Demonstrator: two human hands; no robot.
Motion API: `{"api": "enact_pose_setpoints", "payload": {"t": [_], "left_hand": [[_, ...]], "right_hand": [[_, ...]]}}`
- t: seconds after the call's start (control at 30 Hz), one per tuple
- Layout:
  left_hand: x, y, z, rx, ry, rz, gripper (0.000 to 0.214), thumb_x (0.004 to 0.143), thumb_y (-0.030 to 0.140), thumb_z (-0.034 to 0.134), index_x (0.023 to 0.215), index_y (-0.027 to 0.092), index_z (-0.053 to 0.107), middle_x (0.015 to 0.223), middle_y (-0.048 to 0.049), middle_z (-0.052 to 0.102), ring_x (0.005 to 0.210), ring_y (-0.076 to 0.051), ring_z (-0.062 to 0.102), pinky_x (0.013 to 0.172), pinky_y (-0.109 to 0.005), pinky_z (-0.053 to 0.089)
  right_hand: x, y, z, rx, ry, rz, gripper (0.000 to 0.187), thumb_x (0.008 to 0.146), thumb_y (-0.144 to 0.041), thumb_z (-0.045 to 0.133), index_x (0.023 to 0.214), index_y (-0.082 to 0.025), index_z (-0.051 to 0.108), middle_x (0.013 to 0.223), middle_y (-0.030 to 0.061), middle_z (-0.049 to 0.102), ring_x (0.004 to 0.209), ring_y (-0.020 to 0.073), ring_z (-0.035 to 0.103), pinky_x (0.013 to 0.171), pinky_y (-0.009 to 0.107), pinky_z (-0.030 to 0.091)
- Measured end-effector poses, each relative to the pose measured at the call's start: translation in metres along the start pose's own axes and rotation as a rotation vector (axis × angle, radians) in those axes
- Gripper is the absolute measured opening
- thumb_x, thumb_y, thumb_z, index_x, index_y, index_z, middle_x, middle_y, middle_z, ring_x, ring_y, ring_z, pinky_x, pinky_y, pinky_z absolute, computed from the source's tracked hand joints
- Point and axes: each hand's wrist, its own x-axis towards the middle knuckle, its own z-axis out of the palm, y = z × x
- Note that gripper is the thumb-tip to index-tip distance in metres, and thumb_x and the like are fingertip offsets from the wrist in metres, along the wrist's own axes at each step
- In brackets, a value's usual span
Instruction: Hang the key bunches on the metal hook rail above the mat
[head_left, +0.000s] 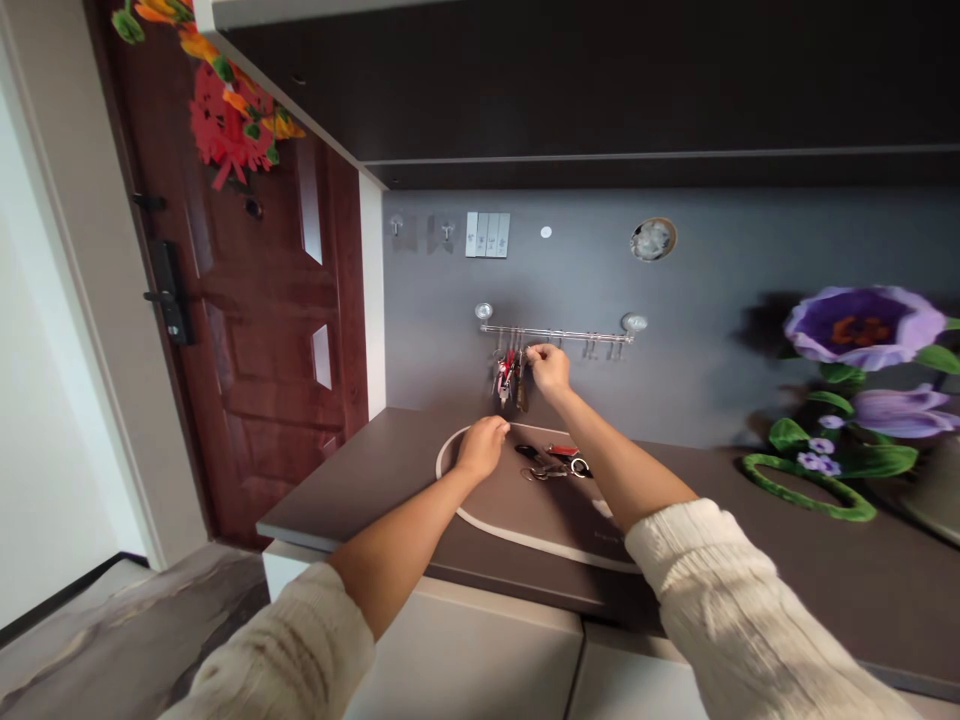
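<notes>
Keys [508, 378] hang from a wall rail [555, 333]; the right hand [549, 368] pinches something too small to tell there, while the left hand [481, 447], fingers together, rests on a mat [510, 510] on the bench [352, 480].

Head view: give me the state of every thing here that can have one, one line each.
Left hand: down on the mat, beside the loose keys.
Right hand: raised at the hanging keys.
Hanging keys: hanging from the wall rail.
Loose keys: lying on the mat.
Wooden door: shut.
White cabinet doors: shut.
Wall switches: too small to tell.
</notes>
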Motion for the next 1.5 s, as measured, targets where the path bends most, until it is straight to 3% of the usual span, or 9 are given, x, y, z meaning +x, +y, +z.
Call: {"api": "enact_pose_setpoints", "payload": {"t": [0.53,0.9,1.07,1.27,1.5], "left_hand": [[0.001,-0.002,0.001,-0.014,-0.009,-0.015,0.026,0.085,0.023,0.037,0.065,0.018,0.053,0.071,-0.0033,0.059,0.072,-0.015,0.052,0.068,-0.025,0.036],[0.001,0.000,-0.002,-0.025,-0.001,-0.015,0.025,0.084,0.021,0.038,0.065,0.017,0.053,0.071,-0.0029,0.059,0.071,-0.014,0.052,0.068,-0.025,0.036],[0.000,0.000,-0.005,-0.020,-0.011,-0.001,0.025,0.085,0.021,0.037,0.067,0.017,0.055,0.071,-0.0027,0.059,0.071,-0.014,0.051,0.068,-0.025,0.037],[-0.001,-0.003,-0.004,-0.009,-0.030,0.025,0.023,0.085,0.021,0.038,0.075,0.016,0.058,0.076,-0.0037,0.061,0.074,-0.014,0.052,0.071,-0.025,0.038],[-0.003,-0.002,-0.004,0.048,-0.073,0.079,0.019,0.084,0.020,0.042,0.084,0.017,0.060,0.090,-0.0065,0.064,0.085,-0.017,0.054,0.077,-0.028,0.039]], "right_hand": [[0.013,0.019,0.013,-0.065,0.070,0.012,0.021,0.069,-0.029,0.052,0.070,-0.014,0.067,0.065,0.0069,0.066,0.067,0.0171,0.061,0.069,0.030,0.046],[0.005,0.017,0.005,-0.055,0.000,0.027,0.022,0.071,-0.029,0.050,0.071,-0.013,0.066,0.064,0.0057,0.065,0.064,0.0155,0.059,0.069,0.031,0.047],[-0.014,0.006,-0.012,-0.086,-0.050,0.020,0.020,0.070,-0.026,0.051,0.074,-0.013,0.066,0.066,0.0052,0.065,0.063,0.0147,0.058,0.067,0.029,0.046],[-0.052,-0.003,-0.038,-0.124,-0.214,-0.010,0.017,0.070,-0.025,0.053,0.074,-0.014,0.066,0.068,0.0029,0.065,0.062,0.0125,0.056,0.065,0.026,0.044],[-0.099,0.001,-0.058,-0.354,-0.363,-0.019,0.017,0.074,-0.021,0.054,0.081,-0.014,0.068,0.078,0.0042,0.068,0.069,0.0126,0.058,0.068,0.023,0.042]]}}
